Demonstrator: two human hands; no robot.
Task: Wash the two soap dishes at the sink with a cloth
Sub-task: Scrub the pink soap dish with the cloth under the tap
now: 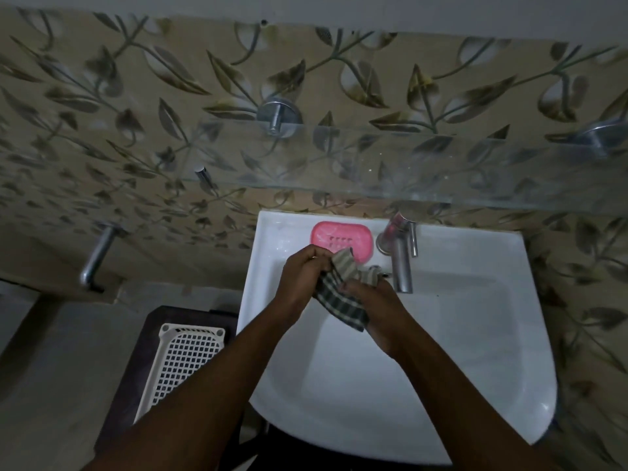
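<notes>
A pink soap dish [341, 240] lies on the far ledge of the sink [475, 334], just left of the tap [400, 256], its slotted bottom facing up. Only this one dish shows; whether a second is hidden inside the cloth or out of view cannot be told. The checked cloth [341, 294] hangs over the far part of the basin, bunched between both hands and overlapping the near edge of the pink dish in this view.

The left hand [300, 278] is clenched around the cloth's upper left part, and the right hand [377, 309] grips its lower right part, fingers curled into the fabric. No water can be seen running from the tap, though the dim light makes this hard to judge.

The step in hand looks like readying or wringing the cloth, not scrubbing. The next move probably calls for freeing one hand to lift the pink dish off the ledge, bringing it over the basin, and working the cloth into its slots.

Left of the sink, a white mesh basket [183, 362] sits on a dark stool [149, 334]. A glass shelf [373, 164] spans the wall above the sink.
</notes>
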